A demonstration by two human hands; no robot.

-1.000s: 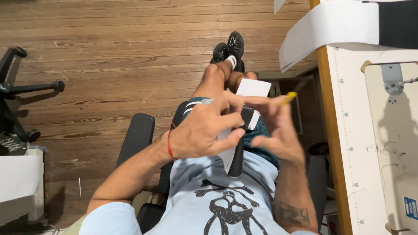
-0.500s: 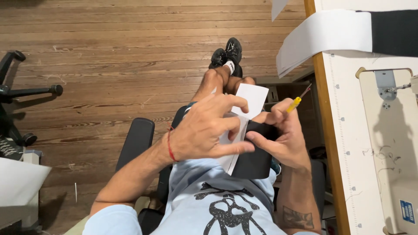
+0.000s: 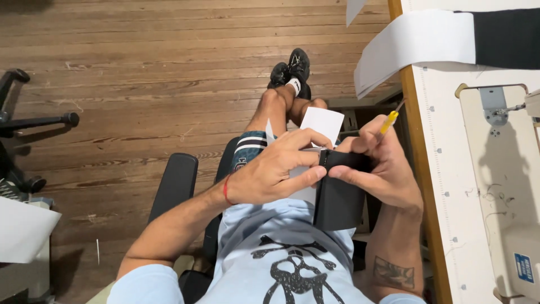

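Observation:
I sit in a chair over my lap and hold a piece made of white fabric (image 3: 323,121) and black fabric (image 3: 337,200). My left hand (image 3: 275,171) pinches the white part from the left, with its thumb at the seam. My right hand (image 3: 379,166) grips the top edge of the black part. A small tool with a yellow handle (image 3: 389,119) sticks up between that hand's fingers. The black piece hangs down over my light blue shirt.
A sewing table (image 3: 450,169) with a white sewing machine (image 3: 506,186) stands at the right. Folded white and black fabric (image 3: 416,42) hangs over its far edge. An office chair base (image 3: 22,124) is at the left on the wooden floor (image 3: 140,67).
The black fabric has come out from under my hands and now hangs unfolded below them. My right hand has shifted to its top edge, and both hands moved slightly right.

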